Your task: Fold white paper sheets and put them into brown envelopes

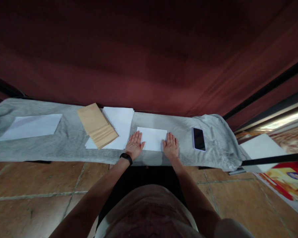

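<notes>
A white sheet of paper (154,139), small and apparently folded, lies flat in front of me on the grey cloth. My left hand (134,144) rests on its left edge, fingers stretched out, with a black band on that wrist. On the opposite edge lies my right hand (171,145), also flat with fingers extended. Just left of my left hand is a stack of white paper (121,124). Brown paper envelopes or bags (96,125) lie slanted across that stack; which of the two they are I cannot tell.
A grey cloth (72,145) covers the long narrow bench or table. Another white sheet (32,126) lies far left. A phone (199,139) lies to the right. Behind hangs a dark red curtain (149,76). A white box-like object (263,150) stands beyond the right end.
</notes>
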Demonstrator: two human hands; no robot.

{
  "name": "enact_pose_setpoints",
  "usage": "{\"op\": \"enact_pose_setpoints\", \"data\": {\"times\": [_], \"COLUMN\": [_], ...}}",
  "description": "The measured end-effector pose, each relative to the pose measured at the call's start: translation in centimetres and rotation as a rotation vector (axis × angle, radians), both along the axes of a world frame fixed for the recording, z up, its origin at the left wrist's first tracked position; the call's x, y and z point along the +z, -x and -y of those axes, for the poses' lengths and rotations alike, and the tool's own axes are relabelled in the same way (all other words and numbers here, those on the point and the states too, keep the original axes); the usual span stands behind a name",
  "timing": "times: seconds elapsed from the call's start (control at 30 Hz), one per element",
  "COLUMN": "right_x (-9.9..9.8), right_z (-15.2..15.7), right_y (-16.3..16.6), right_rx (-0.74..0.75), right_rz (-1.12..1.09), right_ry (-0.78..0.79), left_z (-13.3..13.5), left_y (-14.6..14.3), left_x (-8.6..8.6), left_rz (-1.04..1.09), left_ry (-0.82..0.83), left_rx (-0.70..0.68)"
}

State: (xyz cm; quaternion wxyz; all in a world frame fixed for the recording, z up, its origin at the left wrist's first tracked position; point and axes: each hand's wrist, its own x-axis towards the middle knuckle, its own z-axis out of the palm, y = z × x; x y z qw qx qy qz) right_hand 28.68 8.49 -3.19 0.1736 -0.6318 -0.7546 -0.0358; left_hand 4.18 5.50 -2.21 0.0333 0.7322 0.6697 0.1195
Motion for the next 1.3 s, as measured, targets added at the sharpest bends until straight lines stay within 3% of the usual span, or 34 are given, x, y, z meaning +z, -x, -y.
{"op": "enact_pose_setpoints", "data": {"times": [0.33,0.57,0.73,0.9,1.03,1.13,1.2,1.3], "right_x": [1.3,2.8,3.1,4.9,9.1,11.9,12.3,10.3], "right_z": [1.4,1.2,0.5,-0.6,-1.8,-1.6,-0.7,1.6], "right_y": [-1.0,0.6,0.8,0.7,0.2,-0.1,0.0,0.2], "right_rx": [-0.054,-0.203,-0.203,-0.048,0.032,0.223,0.387,0.572], "right_rz": [-0.018,-0.206,-0.33,-0.457,-0.57,-0.527,-0.409,-0.263], "right_ry": [0.027,0.211,0.24,0.205,0.047,-0.148,-0.167,-0.118], "left_z": [3.5,5.4,5.5,5.3,4.3,3.7,3.7,4.6], "left_y": [0.2,-2.0,-1.9,-1.5,-1.1,-0.8,-0.7,-0.6], "left_x": [0.3,0.2,0.1,0.0,0.5,1.3,1.8,2.1], "left_rz": [-0.02,0.003,0.072,0.191,0.356,0.448,0.483,0.505], "left_ry": [-0.05,-0.083,-0.106,-0.141,-0.218,-0.264,-0.299,-0.336], "left_rx": [0.043,-0.053,-0.056,-0.046,0.069,0.133,0.143,0.114]}}
